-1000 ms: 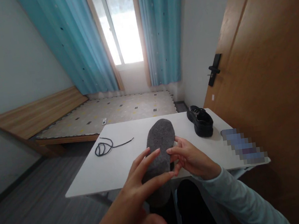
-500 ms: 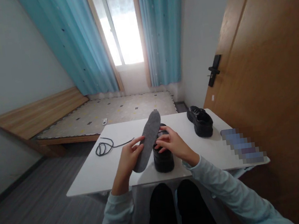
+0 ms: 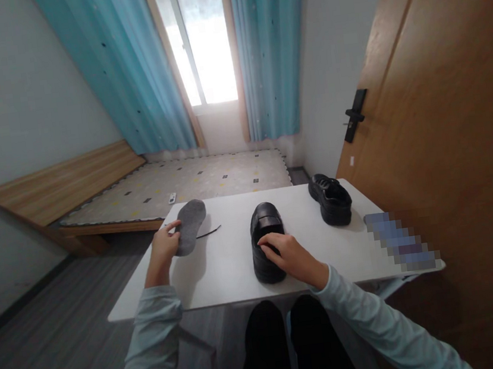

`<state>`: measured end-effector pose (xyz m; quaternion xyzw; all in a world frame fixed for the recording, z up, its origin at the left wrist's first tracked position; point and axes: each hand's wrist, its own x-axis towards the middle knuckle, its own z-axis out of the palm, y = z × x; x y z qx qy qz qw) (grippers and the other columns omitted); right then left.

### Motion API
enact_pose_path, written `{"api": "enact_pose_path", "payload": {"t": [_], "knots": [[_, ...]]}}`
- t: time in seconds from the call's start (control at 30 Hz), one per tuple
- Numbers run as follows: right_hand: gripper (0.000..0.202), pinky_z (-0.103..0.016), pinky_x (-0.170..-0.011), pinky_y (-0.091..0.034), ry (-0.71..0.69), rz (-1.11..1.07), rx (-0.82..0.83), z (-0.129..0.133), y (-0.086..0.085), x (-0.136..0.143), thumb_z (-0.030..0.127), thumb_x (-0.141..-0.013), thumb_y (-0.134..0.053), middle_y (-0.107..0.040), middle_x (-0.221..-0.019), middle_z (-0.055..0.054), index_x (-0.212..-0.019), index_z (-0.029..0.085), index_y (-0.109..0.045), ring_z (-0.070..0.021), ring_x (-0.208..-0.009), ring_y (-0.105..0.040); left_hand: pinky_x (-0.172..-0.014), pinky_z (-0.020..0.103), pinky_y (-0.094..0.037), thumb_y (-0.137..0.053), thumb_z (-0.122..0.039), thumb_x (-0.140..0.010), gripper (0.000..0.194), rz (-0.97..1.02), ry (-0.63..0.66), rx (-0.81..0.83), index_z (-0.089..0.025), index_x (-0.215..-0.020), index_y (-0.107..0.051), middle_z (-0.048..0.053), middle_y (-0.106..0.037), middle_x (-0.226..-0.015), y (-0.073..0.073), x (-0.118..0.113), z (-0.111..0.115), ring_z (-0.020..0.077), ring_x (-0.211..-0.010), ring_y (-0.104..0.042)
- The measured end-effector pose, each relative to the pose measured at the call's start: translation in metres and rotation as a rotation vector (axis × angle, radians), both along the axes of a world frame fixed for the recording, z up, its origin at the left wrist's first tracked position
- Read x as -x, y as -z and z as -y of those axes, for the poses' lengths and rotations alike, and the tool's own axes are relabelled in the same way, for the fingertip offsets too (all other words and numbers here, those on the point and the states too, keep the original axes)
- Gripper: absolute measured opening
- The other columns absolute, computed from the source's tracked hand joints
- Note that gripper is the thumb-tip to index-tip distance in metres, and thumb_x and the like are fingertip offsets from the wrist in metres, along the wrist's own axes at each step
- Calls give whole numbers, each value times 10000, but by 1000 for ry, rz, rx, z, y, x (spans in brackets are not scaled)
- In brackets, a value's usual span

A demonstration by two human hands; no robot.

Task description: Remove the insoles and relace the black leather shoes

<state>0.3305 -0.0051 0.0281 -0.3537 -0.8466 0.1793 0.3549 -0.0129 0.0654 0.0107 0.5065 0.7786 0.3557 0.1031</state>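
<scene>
On the left, my left hand (image 3: 165, 246) pinches a grey insole (image 3: 193, 220) by its left edge, tilted up above the table. Part of a dark shoelace (image 3: 210, 232) shows beyond the insole; the rest of it is hidden. A black shoe (image 3: 265, 221), no lace visible in it, stands mid-table with its toe pointing away from me. At the shoe's opening, my right hand (image 3: 292, 257) has its fingers bent and closed on the upper. The hand covers part of the opening. A second black shoe (image 3: 333, 201), with laces, stands farther back to the right.
The white table (image 3: 228, 270) has its near edge at my knees. A blurred bluish item (image 3: 400, 243) lies at its right end. Behind the table is a bed (image 3: 209, 177) with a small white remote-like object (image 3: 172, 198). A wooden door (image 3: 438, 101) is at the right.
My left hand has carried the insole left, away from the shoe and over the shoelace. My right hand stays at the shoe, its fingers now lower and closer together.
</scene>
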Motion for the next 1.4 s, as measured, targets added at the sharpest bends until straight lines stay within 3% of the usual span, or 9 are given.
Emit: {"api": "enact_pose_path", "payload": {"t": [0.23,0.43,0.57,0.67,0.73,0.83,1.0,1.17,1.4], "knots": [[206,-326,-827,-482,12,96,-70,5,3,-1,210,-940,-436,-693,-931,-81,-978,158,-632,-194,-891,-646,-860,371,-461,-499,-85,-672,491,-232,-43,205,-108,-1138,-655,160,-673,-1098,15,22,-9,309,-1035,-611],[219,-338,-836,-485,35,85,-114,7,9,0,218,-941,-425,-695,-934,-83,-985,161,-631,-198,-896,-644,-884,495,-434,-466,-106,-762,462,-358,-120,168,-133,-1207,-589,209,-572,-1244,10,-8,2,373,-1129,-539],[219,-349,-791,-492,84,45,-133,8,14,2,222,-940,-424,-694,-881,-80,-960,164,-634,-204,-841,-640,-857,356,-490,-457,-266,-871,338,-269,400,-161,-150,-1156,-595,134,-620,-1168,-19,-67,27,236,-1014,-600],[199,-339,-748,-498,119,-22,-146,10,17,3,226,-935,-438,-688,-860,-73,-958,172,-629,-199,-815,-630,-708,274,-518,-513,-402,-873,341,-151,867,-158,-221,-1151,-590,55,-655,-1058,-40,-119,58,158,-819,-623],[180,-330,-722,-503,130,-81,-178,11,19,3,224,-927,-451,-681,-856,-71,-950,176,-623,-193,-800,-624,-694,273,-515,-635,-457,-787,503,-218,988,-84,-239,-1230,-537,37,-660,-1025,-47,-147,78,147,-763,-608],[158,-324,-694,-512,135,-150,-229,16,21,1,205,-917,-457,-655,-811,-67,-906,175,-612,-185,-760,-610,-778,344,-506,-732,-451,-695,631,-406,963,-55,-218,-1238,-513,55,-651,-1065,-46,-176,97,206,-881,-584],[165,-346,-765,-533,104,-216,-250,27,20,-5,146,-900,-450,-651,-867,-72,-915,201,-605,-194,-851,-618,-860,392,-462,-689,-229,-758,305,-572,800,-116,-214,-1041,-575,63,-635,-981,-32,-199,104,275,-1072,-482],[231,-368,-884,-541,159,-299,-225,38,23,-10,120,-886,-459,-655,-1049,-84,-1011,221,-626,-197,-1008,-626,-775,372,-491,-667,-237,-784,330,-560,765,-49,-181,-1080,-534,85,-576,-1003,-19,-208,104,240,-958,-508],[221,-405,-942,-513,261,-324,-249,41,36,-19,88,-856,-479,-633,-1105,-86,-979,219,-608,-206,-1093,-591,-665,302,-503,-678,-246,-770,178,-515,794,13,-218,-921,-589,62,-520,-981,-19,-205,104,243,-1014,-474]]}}
